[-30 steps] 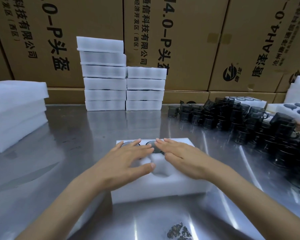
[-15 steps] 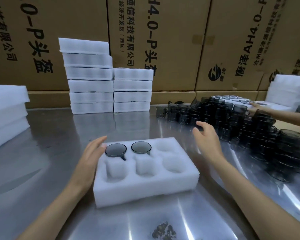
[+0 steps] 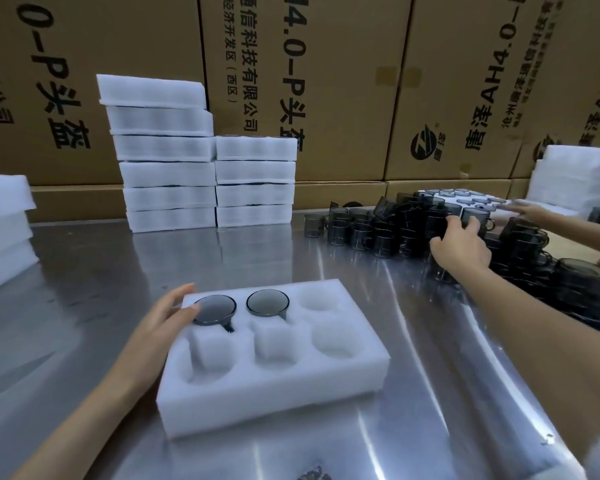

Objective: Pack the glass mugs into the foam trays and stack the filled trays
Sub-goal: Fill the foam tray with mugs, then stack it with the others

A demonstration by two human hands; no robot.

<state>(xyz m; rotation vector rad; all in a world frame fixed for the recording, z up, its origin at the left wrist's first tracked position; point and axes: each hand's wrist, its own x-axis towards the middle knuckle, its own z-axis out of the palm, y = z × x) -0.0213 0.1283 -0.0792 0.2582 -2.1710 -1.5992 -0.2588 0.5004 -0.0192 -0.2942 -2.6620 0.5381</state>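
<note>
Left hand: the left hand (image 3: 160,320) lies against the near-left end of the foam tray (image 3: 274,386), fingers nearly straight and slightly spread; the thumb tip rests on the tray top at the rim of the left packed mug (image 3: 214,310). It grips nothing.
Right hand: the right hand (image 3: 459,249) reaches into the pile of loose mugs (image 3: 413,230), fingers spread and bent over the dark glass. Whether they have closed round a mug cannot be told, since the fingertips are hidden among the mugs.
Foam tray: white block on the steel table (image 3: 84,306), just in front of the person. It has six round pockets in two rows of three; its long axis runs left to right, the right end angled slightly away.
Pockets: the far-left and far-middle pockets each hold a mug; the far-right and near-right pockets are hollow; the near-left and near-middle pockets show a square foam plug standing in them.
Packed mugs: smoky grey glass, sunk to the rim, mouths up. The middle packed mug (image 3: 267,302) sits beside the left one; both handles point toward the person.
Loose mugs: a dark heap at the right of the table, some upright, some tilted.
Stacked trays: two white stacks (image 3: 201,168) stand side by side at the back against cardboard boxes (image 3: 326,81), the left stack taller.
Other foam: a pile of foam sheets (image 3: 0,230) lies at the far left.
Second person: another hand (image 3: 530,211) rests on a tray at the far right.
</note>
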